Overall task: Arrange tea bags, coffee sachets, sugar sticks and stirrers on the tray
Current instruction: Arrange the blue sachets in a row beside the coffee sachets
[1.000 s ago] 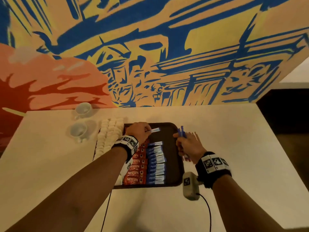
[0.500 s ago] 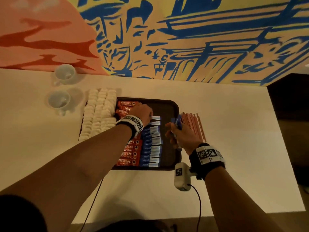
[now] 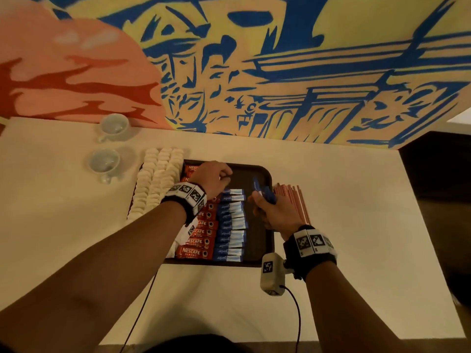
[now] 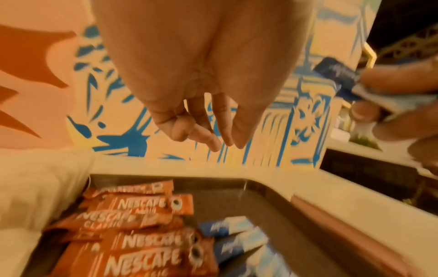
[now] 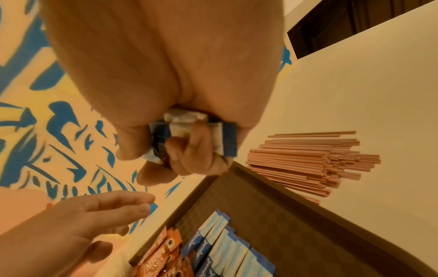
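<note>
A dark brown tray (image 3: 258,225) holds a column of red coffee sachets (image 3: 201,242) and, beside it, a column of blue sugar sticks (image 3: 233,222). My left hand (image 3: 215,175) hovers over the tray's far part, fingers loose (image 4: 213,135) and holding nothing. My right hand (image 3: 270,210) is over the tray's right side and grips a bundle of blue sugar sticks (image 5: 227,139), which also shows in the head view (image 3: 265,193). White tea bags (image 3: 158,179) lie in rows along the tray's left edge. Pink stirrers (image 3: 293,200) lie in a pile on the table just right of the tray.
Two white cups (image 3: 113,126) (image 3: 104,163) stand at the back left of the beige table (image 3: 356,238). A painted wall rises right behind the table. A dark drop lies past the table's right edge. Cables hang off the front edge.
A second ago my left hand held one sugar stick; it laid the stick at the far end of the blue column and is now empty. The right hand keeps its bundle.
</note>
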A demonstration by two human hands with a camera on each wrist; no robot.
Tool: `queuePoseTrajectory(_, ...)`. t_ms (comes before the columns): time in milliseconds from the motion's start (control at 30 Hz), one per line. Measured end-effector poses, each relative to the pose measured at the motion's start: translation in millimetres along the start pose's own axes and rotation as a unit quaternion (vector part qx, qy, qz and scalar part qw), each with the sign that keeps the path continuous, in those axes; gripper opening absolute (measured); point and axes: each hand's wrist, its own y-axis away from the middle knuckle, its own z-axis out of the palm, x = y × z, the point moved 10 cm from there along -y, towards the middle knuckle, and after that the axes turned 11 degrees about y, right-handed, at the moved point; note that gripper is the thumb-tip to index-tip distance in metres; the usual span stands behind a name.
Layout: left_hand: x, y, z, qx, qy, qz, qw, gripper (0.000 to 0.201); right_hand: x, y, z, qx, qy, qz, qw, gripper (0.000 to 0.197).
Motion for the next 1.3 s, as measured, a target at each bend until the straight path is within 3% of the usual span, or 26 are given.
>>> queuePoseTrajectory(133, 23.6, 36.9, -32.2, 0.039, 0.149, -0.006, 0.988, 0.016, -22.7, 13.0, -8.6, 0.024, 0.038, -0.051, 0.998, 0.05)
queuePoseTrajectory(267, 57.5, 88.2, -37.5, -0.019, 0.25, -0.007, 0.968, 0.021, -41.7, 31.6, -14.5, 0.031, 0.044, -0.074, 0.996, 0.06)
queuePoseTrajectory(333, 73.3, 113.5, -40.0, -0.026, 0.291, -0.001, 0.956, 0.022, -56.2, 47.5, -17.7, 0.032, 0.036, -0.103, 0.993, 0.05)
queuePoseTrajectory(400, 86.7, 134.0, -44.0, -0.017, 0.32, 0.002, 0.947, 0.024, -69.5, 64.2, -21.3, 0.038, 0.032, -0.133, 0.99, 0.043)
queuePoseTrajectory(533, 102.1, 164.3, -50.2, 0.018, 0.386, -0.001, 0.922, 0.025, -84.3, 90.8, -22.2, 0.041, 0.038, -0.167, 0.984, 0.048)
queuePoseTrajectory(633, 108.9, 179.1, -54.0, 0.041, 0.373, 0.008, 0.927, 0.018, -93.3, 109.3, -14.5, 0.015, 0.044, -0.195, 0.98, 0.044)
queuePoseTrajectory(767, 117.9, 197.8, -60.5, 0.065, 0.385, 0.016, 0.92, 0.012, -93.8, 131.2, -18.9, -0.001, -0.03, -0.213, 0.977, 0.02)
queuePoseTrajectory(867, 132.7, 215.3, -64.0, 0.076, 0.388, 0.036, 0.918, 0.01, -83.1, 135.2, -27.1, 0.004, -0.059, -0.204, 0.977, 0.043)
queuePoseTrajectory(1000, 143.5, 236.4, -72.5, 0.114, 0.431, 0.063, 0.893, 0.012, -65.4, 143.0, -40.5, 0.028, -0.135, -0.172, 0.975, 0.048)
queuePoseTrajectory(1167, 155.0, 251.7, -65.3, 0.063, 0.413, 0.089, 0.904, 0.014, -67.7, 166.3, -41.8, -0.016, -0.114, -0.138, 0.984, 0.058)
queuePoseTrajectory(1300, 161.6, 259.9, -56.4, 0.033, 0.388, 0.102, 0.915, 0.011, -72.8, 177.2, -33.3, -0.048, -0.137, -0.168, 0.975, 0.028)
